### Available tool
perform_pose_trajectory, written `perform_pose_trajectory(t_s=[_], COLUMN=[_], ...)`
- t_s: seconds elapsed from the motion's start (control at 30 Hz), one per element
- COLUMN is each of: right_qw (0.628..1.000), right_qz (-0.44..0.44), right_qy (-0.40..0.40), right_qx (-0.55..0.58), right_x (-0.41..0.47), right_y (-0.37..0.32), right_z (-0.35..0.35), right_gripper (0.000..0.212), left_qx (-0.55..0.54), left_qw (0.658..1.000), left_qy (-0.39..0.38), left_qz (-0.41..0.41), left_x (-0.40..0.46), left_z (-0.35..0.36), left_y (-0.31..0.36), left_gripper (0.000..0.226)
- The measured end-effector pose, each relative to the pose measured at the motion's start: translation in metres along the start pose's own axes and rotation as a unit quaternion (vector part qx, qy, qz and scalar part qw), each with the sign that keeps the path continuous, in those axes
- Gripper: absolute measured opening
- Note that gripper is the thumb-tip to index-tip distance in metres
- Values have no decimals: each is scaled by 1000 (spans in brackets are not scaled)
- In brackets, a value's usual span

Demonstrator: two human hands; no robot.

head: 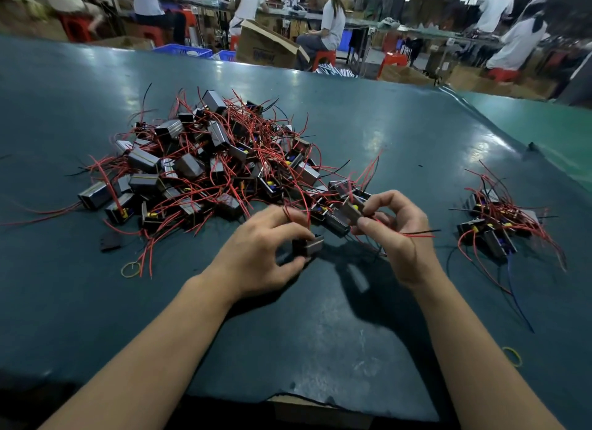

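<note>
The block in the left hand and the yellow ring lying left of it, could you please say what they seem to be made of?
Block: seemingly a black plastic body with a grey metal-looking face, dull sheen; blur leaves it open. Ring: probably a rubber band, thin, matt, lying in a floppy uneven loop.

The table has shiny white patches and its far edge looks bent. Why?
Head view: the patches are glare, lights reflecting off the glossy table; the wide lens bends its far edge; the left hand, pinching a small box, and right hand, gripping a wired box, throw dark shadows; people behind look blurry.
</note>
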State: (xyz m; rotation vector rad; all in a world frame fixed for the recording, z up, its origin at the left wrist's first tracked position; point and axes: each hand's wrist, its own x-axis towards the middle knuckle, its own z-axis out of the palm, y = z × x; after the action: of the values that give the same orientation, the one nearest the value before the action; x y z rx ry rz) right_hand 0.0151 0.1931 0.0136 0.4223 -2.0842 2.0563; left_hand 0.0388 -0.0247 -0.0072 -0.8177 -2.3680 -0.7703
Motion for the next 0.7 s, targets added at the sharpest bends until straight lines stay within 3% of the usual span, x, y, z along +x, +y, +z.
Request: perform_pose_trajectory(t_s=[0.07, 0.17, 0.27, 0.33, 0.43, 0.53, 0.7], right_qw=[998, 988, 983, 993, 994, 966, 917], right_qz=[15, -3, -17, -4, 39, 62, 111], right_qy=[-24, -34, -41, -29, 45, 90, 132], right_qx=[-51, -153, -176, -111, 88, 235, 360], right_x=[1, 2, 3, 4, 8, 13, 17], right_y=[4, 9, 8, 7, 1, -4, -10], right_z=[-1, 1, 1, 1, 0, -10, -22], right_gripper=[20, 22, 23, 19, 4, 19, 18], left_qx=[-44, -80, -80, -105, -195, -235, -295], left_qw=[999, 996, 996, 993, 974, 954, 910], left_qy=[-26, -1, 25, 42, 58, 82, 150], left_qz=[-1, 24, 8, -26, -96, -166, -250], left_x=[-1, -1, 1, 0, 0, 2, 7], left_z=[0, 1, 1, 1, 2, 2, -1], left_y=[1, 5, 3, 0, -2, -3, -7], left_gripper=[32, 28, 47, 42, 33, 37, 33])
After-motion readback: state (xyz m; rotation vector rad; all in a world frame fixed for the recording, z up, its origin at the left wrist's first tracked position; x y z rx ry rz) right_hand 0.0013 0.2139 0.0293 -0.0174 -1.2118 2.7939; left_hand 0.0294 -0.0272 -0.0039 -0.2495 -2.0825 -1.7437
